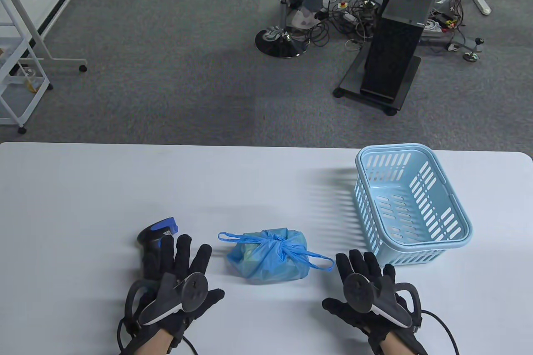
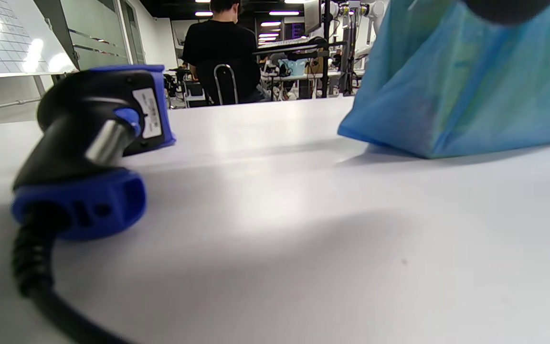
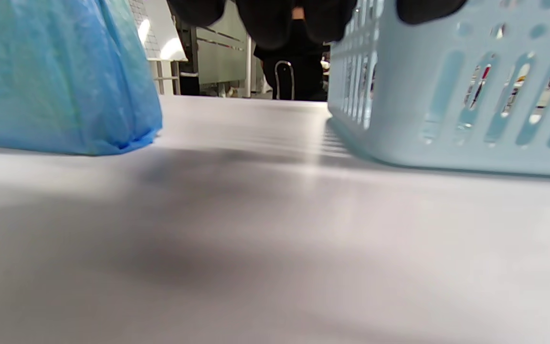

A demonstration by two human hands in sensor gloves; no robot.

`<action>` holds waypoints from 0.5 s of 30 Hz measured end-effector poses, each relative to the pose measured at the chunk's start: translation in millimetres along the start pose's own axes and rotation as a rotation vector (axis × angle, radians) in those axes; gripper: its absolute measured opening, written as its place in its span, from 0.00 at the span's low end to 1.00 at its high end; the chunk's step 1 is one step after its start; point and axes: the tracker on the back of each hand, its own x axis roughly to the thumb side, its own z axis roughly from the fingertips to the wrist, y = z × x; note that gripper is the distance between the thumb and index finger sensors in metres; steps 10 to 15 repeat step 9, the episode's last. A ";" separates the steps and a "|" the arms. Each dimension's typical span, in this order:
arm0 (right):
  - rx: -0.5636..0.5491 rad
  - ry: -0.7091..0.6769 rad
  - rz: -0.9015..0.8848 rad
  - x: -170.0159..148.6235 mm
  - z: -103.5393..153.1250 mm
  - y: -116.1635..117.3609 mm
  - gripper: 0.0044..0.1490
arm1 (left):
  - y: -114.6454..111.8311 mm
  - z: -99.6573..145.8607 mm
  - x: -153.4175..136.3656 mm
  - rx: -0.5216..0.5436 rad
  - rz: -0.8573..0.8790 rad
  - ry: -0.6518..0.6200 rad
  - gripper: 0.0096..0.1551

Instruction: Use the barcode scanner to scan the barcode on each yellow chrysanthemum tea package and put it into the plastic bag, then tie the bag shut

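Left hand [image 1: 175,288] and right hand [image 1: 368,292] flat on the white table [image 1: 83,188], fingers spread, grasping nothing. Between them, the knotted blue plastic bag [image 1: 266,257], bulging, handles tied across the top. Black-and-blue barcode scanner [image 1: 156,234] lying just beyond the left fingers. Light-blue slotted basket [image 1: 454,238] apparently empty. Task seemingly finished.
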 end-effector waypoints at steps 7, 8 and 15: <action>-0.001 0.004 -0.005 -0.7 -0.1 -1.0 0.71 | -1.7 -1.2 2.9 -0.008 -0.015 -0.004 0.62; -0.001 0.004 -0.003 -0.6 -0.2 -0.8 0.71 | -1.4 -0.9 2.8 -0.007 -0.015 -0.003 0.62; 0.002 0.004 -0.001 -0.2 -0.1 -0.7 0.71 | -0.9 0.0 2.7 -0.005 -0.014 -0.003 0.62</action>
